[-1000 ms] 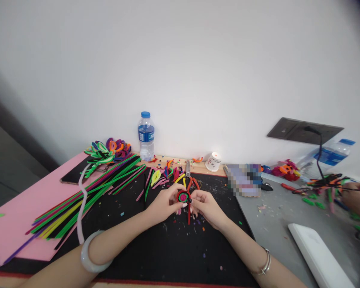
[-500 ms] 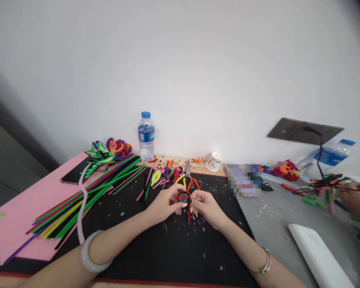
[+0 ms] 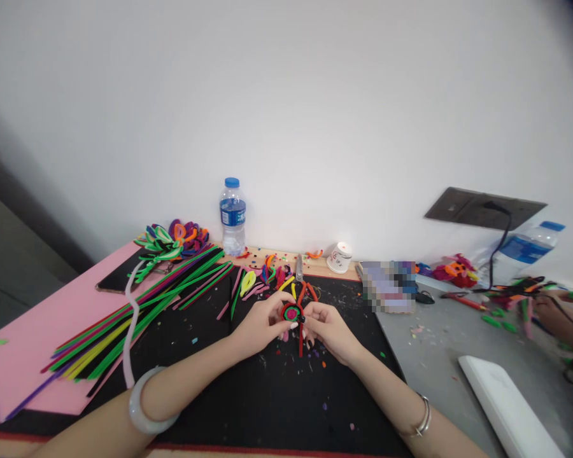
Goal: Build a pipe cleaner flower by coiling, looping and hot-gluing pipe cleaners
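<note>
A small round coil of pipe cleaners point(image 3: 292, 313), with a pink middle and green, black and red rings, is held between my two hands above the black mat. My left hand point(image 3: 260, 326) grips its left rim between thumb and fingers. On the other side, my right hand point(image 3: 328, 329) pinches the coil's right edge, where a small black bit shows. A red pipe cleaner end point(image 3: 300, 343) hangs straight down between my hands. Just beyond lie pliers with red handles point(image 3: 303, 289), partly covered by my hands, and short yellow pipe cleaner pieces point(image 3: 287, 284).
Long pipe cleaners point(image 3: 138, 318) lie across pink paper point(image 3: 23, 346) at left, beside a phone point(image 3: 119, 273) and pipe cleaner flowers point(image 3: 191, 236). A water bottle point(image 3: 232, 219) and paper cup point(image 3: 340, 257) stand by the wall. At right, another person's hand point(image 3: 556, 315) works near a white box point(image 3: 506, 407).
My hands and the coil stay almost still. At the right, the other person's hand has shifted slightly, and the dark cord and red-handled tool there have moved.
</note>
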{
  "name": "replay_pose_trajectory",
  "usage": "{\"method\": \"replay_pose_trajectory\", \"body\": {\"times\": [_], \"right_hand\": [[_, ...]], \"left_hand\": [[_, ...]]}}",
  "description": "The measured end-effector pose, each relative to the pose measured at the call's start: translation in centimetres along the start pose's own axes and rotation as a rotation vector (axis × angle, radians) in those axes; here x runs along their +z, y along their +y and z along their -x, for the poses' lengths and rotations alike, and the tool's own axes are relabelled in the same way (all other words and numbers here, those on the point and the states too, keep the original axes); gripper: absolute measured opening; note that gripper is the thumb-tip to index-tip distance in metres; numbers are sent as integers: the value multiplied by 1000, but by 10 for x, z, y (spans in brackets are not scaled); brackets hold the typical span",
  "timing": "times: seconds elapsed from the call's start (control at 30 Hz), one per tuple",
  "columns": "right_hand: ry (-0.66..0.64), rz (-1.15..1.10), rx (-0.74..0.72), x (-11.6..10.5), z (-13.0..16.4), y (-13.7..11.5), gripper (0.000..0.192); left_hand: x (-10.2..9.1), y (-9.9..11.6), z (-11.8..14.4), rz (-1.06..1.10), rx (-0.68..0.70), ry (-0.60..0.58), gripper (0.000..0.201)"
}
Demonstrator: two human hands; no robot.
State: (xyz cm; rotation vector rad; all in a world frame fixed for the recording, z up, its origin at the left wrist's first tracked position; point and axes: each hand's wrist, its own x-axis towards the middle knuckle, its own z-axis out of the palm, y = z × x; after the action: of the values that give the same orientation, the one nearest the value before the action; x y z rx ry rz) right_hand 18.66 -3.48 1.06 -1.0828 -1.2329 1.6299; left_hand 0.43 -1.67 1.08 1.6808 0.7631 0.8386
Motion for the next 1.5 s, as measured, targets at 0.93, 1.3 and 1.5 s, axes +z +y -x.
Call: {"method": "replay_pose_trajectory", "body": {"times": [0.93, 1.3, 1.5], "right_hand": [[-5, 30, 4, -4, 1, 2, 22], [83, 51, -79, -9, 1, -3, 25], [110, 83, -118, -7, 2, -7, 20]], "left_hand": [[-1, -5, -3, 145, -17, 16, 26], [0, -5, -3, 243, -35, 25, 25], [0, -8, -4, 319, -37, 41, 27]]}}
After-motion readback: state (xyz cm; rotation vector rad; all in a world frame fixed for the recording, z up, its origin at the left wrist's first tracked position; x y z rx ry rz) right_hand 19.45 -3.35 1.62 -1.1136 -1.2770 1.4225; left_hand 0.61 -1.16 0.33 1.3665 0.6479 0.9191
